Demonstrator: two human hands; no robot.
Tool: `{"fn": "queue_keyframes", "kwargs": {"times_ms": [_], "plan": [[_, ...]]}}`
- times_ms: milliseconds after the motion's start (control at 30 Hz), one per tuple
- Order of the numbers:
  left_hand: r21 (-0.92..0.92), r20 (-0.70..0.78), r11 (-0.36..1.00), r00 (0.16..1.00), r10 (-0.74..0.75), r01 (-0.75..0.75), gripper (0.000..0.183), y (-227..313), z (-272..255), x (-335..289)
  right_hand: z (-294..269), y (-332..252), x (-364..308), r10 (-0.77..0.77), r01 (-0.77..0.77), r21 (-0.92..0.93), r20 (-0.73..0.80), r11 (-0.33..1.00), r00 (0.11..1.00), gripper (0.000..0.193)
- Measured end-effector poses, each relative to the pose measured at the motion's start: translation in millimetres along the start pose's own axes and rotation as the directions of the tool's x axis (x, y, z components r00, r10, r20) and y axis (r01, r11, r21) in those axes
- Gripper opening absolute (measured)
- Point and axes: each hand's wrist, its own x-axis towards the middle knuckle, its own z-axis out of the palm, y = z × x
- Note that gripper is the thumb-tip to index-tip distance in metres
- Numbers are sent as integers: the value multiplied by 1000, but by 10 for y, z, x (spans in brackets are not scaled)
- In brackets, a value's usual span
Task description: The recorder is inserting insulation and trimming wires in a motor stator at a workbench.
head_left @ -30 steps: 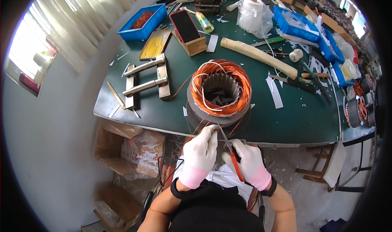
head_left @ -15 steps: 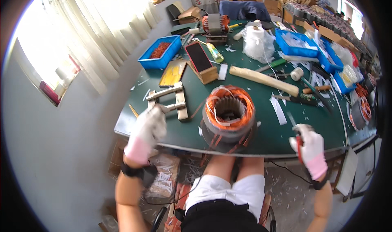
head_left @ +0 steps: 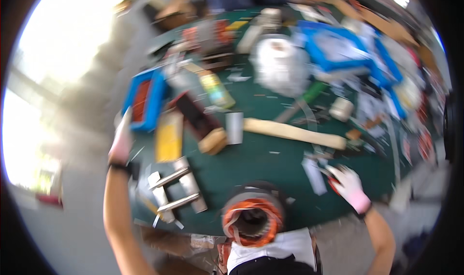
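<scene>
My left hand (head_left: 122, 138), in a white and pink glove, is at the left side of a blue tray (head_left: 155, 101) holding reddish-brown pieces (head_left: 140, 101). Blur hides whether its fingers grip the rim. My right hand (head_left: 349, 185), gloved alike, is closed around red-handled scissors (head_left: 334, 183) over the table's right part, beside a white paper strip (head_left: 314, 176). At the near edge, in front of my body, stands a motor stator (head_left: 270, 190) with orange windings, its bore towards me. Neither hand touches it.
A metal frame with two rods (head_left: 179, 202) lies left of the stator. Beyond are a yellow board (head_left: 169, 138), a phone on a wooden stand (head_left: 195, 115), a wooden stick (head_left: 295, 133), a plastic-wrapped white roll (head_left: 280, 64) and more blue trays (head_left: 333, 45).
My left hand has gone from the metal frame out to the blue tray. The right hand has reached farther over the table with the scissors. The whole view has swung and blurred.
</scene>
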Motion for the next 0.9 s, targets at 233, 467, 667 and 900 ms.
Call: {"fn": "queue_keyframes", "kwargs": {"times_ms": [233,467,667,900], "plan": [[837,-111,541,941,319,-84,21,-615,1209,-2643,-1612,-1058,503,-197,219,32,-330,975,923,23],[830,62,490,918,393,-266,17,-764,2565,-3484,-3178,-2274,-478,180,69,311,-703,948,688,32],[967,128,152,905,405,-205,26,-474,2602,-3335,-3697,-2163,-878,-64,156,71,-692,985,719,26],[876,228,359,932,281,-322,18,-506,2917,-3558,-3632,-1996,-1257,-149,226,44,-631,973,761,30]]}}
